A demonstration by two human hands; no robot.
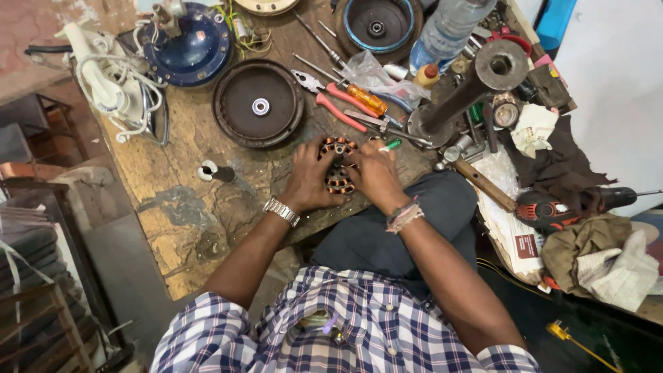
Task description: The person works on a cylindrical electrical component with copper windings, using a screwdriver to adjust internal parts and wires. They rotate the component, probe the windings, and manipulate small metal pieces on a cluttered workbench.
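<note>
Worn wooden workbench [186, 228], scarred and stained, crowded with repair parts; seen from above.

Item, at centre: copper-wound stator [338, 166], round, coils orange-brown, resting on the bench near its front edge. Left hand [307, 183] wraps its 9 o'clock side, fingers curled and closed on the windings; metal watch [282, 211] at the wrist. Right hand [375, 176] grips the 3 o'clock side, fingers likewise clamped on the coil ring; threaded wristbands [404, 215] at the wrist. A green-tipped tool [391, 145] lies just beside the right hand's knuckles; whether it is held cannot be told.

Item, at 11 o'clock from the stator: dark round motor cover [257, 103] with a central bearing. Further out, blue motor housing [190, 45].

Item, at 12 o'clock: red-handled pliers [331, 100] and orange-handled screwdriver [362, 98], lying close together.

Item, at 2 o'clock: heavy steel pipe stand [476, 86]. At 3 o'clock, well apart: red power drill [559, 206] on rags.
</note>
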